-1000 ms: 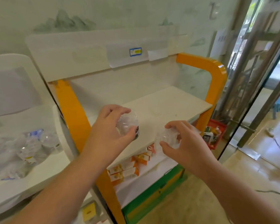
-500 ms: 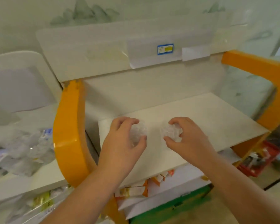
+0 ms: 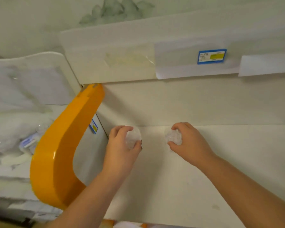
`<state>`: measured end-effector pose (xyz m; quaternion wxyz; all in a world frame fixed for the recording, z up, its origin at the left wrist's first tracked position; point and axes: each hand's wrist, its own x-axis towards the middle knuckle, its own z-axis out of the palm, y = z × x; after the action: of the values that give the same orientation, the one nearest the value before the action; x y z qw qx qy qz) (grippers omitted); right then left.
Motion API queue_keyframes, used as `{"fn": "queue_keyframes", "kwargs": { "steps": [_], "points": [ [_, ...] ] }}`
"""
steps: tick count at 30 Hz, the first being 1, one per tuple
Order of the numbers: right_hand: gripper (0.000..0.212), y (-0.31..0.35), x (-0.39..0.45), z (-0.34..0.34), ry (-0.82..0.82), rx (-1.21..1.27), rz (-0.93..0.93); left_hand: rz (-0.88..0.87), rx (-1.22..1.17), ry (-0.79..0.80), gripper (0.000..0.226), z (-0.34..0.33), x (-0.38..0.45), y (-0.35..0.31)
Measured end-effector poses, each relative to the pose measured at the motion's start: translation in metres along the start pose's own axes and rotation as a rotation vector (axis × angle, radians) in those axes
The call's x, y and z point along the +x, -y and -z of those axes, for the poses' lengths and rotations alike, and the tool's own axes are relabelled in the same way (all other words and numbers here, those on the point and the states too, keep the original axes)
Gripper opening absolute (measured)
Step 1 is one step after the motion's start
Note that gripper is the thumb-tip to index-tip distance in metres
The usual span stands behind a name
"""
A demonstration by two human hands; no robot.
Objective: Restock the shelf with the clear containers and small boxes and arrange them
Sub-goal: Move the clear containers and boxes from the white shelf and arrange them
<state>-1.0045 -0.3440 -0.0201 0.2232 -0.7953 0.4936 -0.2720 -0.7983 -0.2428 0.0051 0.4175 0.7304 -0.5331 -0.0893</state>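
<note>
both hands have moved in to the back of the shelf (image 3: 220,162), left hand (image 3: 120,150) and right hand (image 3: 187,145) each gripping a clear container (image 3: 132,137), so placing's basically underway

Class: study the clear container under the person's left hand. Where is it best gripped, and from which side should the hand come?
Probably round its sides, from above, as the left hand grips the clear container now. It looks small and rounded, near the shelf back, with open space overhead.
</note>
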Motion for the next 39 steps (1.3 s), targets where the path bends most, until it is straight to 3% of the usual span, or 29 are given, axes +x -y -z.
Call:
{"fn": "queue_keyframes", "kwargs": {
  "steps": [13, 17, 25, 39],
  "points": [
    [0.045, -0.026, 0.062, -0.014, -0.028, 0.065, 0.049, 0.131, 0.004, -0.025, 0.042, -0.061, 0.07, 0.026],
    [0.052, -0.028, 0.058, -0.014, -0.029, 0.082, 0.047, 0.173, -0.019, -0.033, 0.052, -0.064, 0.075, 0.023],
    [0.057, -0.022, 0.039, -0.007, -0.084, 0.055, 0.124, 0.093, 0.111, -0.107, 0.064, -0.047, 0.037, 0.015],
    [0.051, -0.009, 0.001, 0.003, -0.167, 0.069, 0.126, 0.007, 0.204, -0.015, 0.064, -0.027, -0.006, -0.003]
  ]
}}
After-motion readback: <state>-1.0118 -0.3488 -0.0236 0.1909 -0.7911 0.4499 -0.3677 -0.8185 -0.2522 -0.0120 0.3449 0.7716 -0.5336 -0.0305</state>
